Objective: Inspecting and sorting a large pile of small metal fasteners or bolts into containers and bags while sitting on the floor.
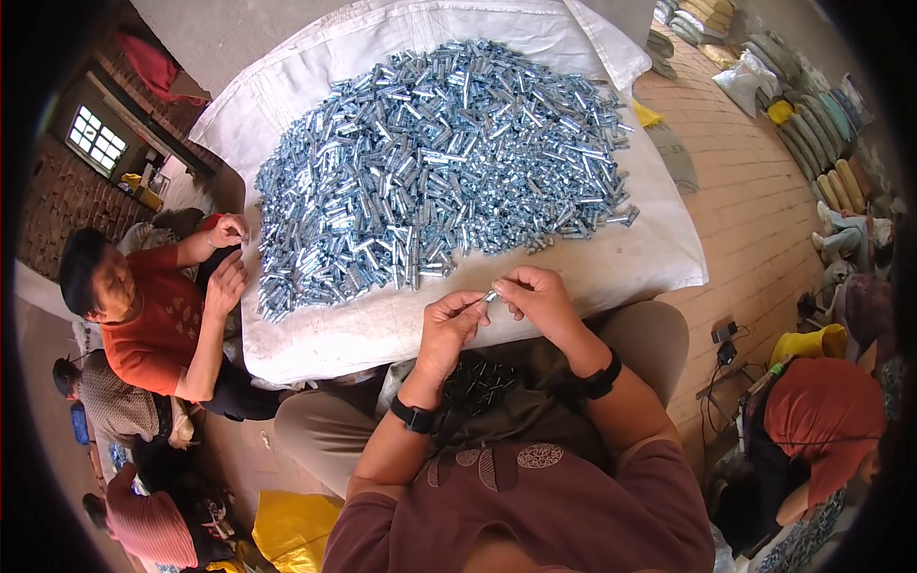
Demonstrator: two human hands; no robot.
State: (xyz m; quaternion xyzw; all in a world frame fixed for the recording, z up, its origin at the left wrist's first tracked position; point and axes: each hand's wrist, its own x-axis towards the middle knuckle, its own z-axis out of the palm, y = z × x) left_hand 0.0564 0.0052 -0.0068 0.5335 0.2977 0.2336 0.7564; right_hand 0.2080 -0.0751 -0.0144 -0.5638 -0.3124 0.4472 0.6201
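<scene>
Just beyond my lap, at the near edge of the cloth-covered table [315, 351], my two hands meet. My left hand [453, 323] and my right hand [535, 296] are both closed in a pinch on one small shiny metal sleeve [490, 296]. Its finer details are too small to make out. Past my fingers a broad pile of silvery-blue metal sleeves [430, 162] covers much of the white cloth. Below my hands, between my forearms, a heap of thin dark pieces [478, 384] lies in my lap; their kind is unclear.
At the table's left side sits a person in an orange shirt [153, 320], hands near the pile. Other people work behind at lower left, and another in a red top [823, 420] bends at the right. Filled sacks [807, 143] line the far right. A yellow bag [294, 530] lies at lower left.
</scene>
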